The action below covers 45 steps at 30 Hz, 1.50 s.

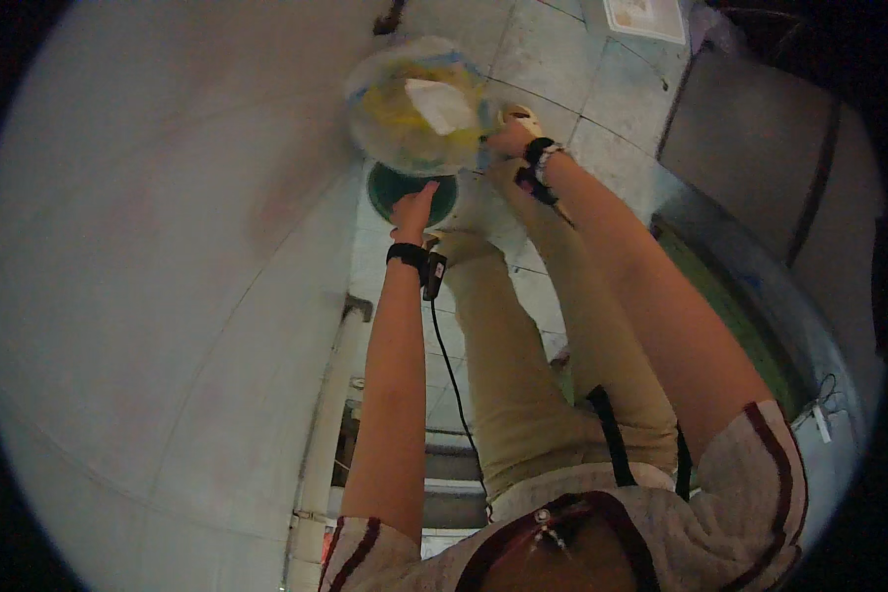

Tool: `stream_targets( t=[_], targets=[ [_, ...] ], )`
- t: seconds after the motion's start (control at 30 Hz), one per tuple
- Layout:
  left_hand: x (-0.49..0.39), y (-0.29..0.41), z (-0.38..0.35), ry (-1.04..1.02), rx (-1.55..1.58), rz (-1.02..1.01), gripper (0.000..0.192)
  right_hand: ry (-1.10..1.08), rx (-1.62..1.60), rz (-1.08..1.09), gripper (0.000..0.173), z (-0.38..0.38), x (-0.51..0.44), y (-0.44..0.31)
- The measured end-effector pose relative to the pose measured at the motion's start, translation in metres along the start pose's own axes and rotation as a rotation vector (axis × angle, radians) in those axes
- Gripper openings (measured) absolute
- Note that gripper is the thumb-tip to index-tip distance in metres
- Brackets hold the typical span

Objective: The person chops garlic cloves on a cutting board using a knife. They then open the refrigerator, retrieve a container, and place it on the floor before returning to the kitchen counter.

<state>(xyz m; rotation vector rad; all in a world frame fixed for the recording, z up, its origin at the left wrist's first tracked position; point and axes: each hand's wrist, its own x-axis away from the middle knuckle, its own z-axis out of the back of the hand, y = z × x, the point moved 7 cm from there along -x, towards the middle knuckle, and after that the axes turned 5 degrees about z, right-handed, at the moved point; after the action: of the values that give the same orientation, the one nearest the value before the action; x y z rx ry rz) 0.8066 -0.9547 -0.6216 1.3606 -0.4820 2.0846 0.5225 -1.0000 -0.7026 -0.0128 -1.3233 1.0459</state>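
Observation:
My left hand point(413, 207) is at the near side of a dark green round container point(379, 194) low in front of me, its thumb over the opening; whether the fingers grip the rim is unclear. Just beyond it is a round, translucent plastic-lined container point(374, 152) with yellow and blue parts and a white piece point(438, 106) lying in its middle. My right hand point(509, 139) is at that lined container's right edge, closed on what looks like the plastic film. Its fingertips are blurred. Both wrists wear black straps.
A large pale panel or wall point(155, 259) fills the left side. Pale tiles point(547, 74) cover the floor. At the top right stands a white tray point(647, 35). Grey panels point(747, 140) and a green strip point(732, 311) run along the right. A black cable point(453, 370) hangs from my left wrist.

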Motion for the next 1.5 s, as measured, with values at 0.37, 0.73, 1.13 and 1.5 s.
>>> stream_targets(
  t=[0.37,0.73,1.13,1.5],
  targets=[
    [0.014,0.049,-0.013,-0.113,1.054,-0.025,0.064,0.261,-0.099,-0.186,0.039,0.006,0.077,-0.116],
    [0.013,0.025,0.000,0.058,0.789,0.046,0.056,0.605,0.212,0.320,0.031,0.031,0.116,-0.177],
    [0.040,0.009,0.045,0.236,0.573,-0.039,0.045,0.389,0.592,0.395,0.022,0.004,0.112,-0.208],
    [0.062,0.019,0.051,0.387,0.478,0.018,0.053,0.703,-0.114,0.132,0.032,0.168,0.094,-0.144]
  ],
)
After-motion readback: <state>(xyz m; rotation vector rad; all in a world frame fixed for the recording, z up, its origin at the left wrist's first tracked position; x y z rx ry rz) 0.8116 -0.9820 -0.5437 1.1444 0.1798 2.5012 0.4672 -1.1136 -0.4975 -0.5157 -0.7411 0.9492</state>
